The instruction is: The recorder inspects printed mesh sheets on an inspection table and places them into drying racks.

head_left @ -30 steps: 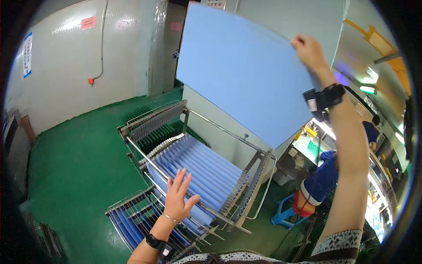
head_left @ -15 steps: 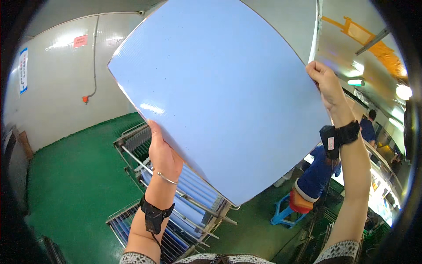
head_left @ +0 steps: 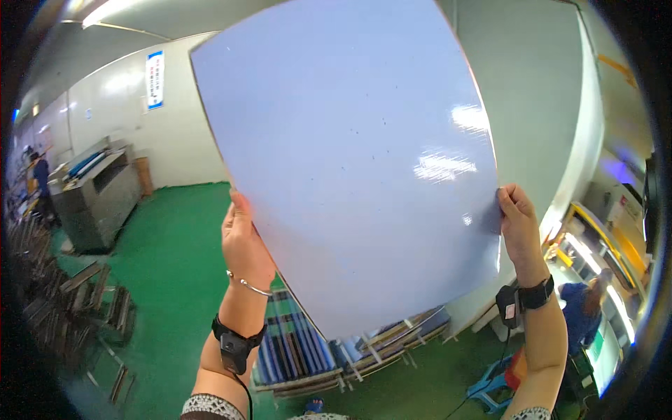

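Observation:
A large, glossy pale blue sheet (head_left: 336,161) fills the middle of the view, raised up in front of me. It has thin edges, small dark specks and bright reflections toward its right side. My left hand (head_left: 246,241) grips the sheet's left edge, thumb on the near face and the other fingers partly behind it. On the opposite edge, my right hand (head_left: 519,220) pinches with thumb and fingers. Each wrist wears a black strapped device with a cable. Below the sheet stands a metal rack (head_left: 301,385) holding several blue panels on edge, partly covered by the sheet.
A grey metal machine (head_left: 108,199) stands by the left wall on a green floor (head_left: 178,245). Piled metal racks (head_left: 101,297) lie at far left, with a person (head_left: 40,178) beyond. At right, another person (head_left: 579,308) sits near a lit bench, beside a blue stool (head_left: 490,388).
The view has swung left, bringing the machine and piled racks in. The sheet stands more upright, and its glare has shifted to the right side. My right hand appears lower; both hands keep hold.

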`<state>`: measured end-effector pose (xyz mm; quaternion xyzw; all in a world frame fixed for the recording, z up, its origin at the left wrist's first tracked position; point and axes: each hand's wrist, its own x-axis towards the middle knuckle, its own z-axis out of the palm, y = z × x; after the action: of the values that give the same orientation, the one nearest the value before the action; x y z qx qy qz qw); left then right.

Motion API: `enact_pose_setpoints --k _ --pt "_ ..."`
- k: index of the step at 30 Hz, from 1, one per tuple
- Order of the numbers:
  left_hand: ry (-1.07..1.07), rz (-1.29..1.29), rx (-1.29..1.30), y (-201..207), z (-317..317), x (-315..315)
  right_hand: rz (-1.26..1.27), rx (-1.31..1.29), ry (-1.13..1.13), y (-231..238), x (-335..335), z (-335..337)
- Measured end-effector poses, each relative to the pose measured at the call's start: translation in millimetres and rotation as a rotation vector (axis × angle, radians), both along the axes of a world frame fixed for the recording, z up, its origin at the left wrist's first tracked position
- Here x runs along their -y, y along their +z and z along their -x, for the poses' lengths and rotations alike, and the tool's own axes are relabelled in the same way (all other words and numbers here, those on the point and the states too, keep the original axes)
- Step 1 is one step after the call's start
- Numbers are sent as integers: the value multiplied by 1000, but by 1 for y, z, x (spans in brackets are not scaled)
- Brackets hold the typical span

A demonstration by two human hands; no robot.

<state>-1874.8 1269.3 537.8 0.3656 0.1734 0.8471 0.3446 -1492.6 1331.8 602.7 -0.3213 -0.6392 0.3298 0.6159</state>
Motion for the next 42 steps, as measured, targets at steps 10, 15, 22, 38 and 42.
enact_pose_setpoints --k 10,15,22,38,42 --pt "677 163 95 -25 159 187 -123 411 4 -80 82 85" --pt "1571 355 -518 -91 304 331 1 322 -451 -152 69 27" --pt "1864 799 -936 -121 370 450 564 -96 -253 -235 25 -28" --pt "1471 1320 -880 -286 213 435 603 -827 98 -241 -86 -55" --pt "1506 1399 -806 -327 193 466 687 -531 105 -224 -104 -35"
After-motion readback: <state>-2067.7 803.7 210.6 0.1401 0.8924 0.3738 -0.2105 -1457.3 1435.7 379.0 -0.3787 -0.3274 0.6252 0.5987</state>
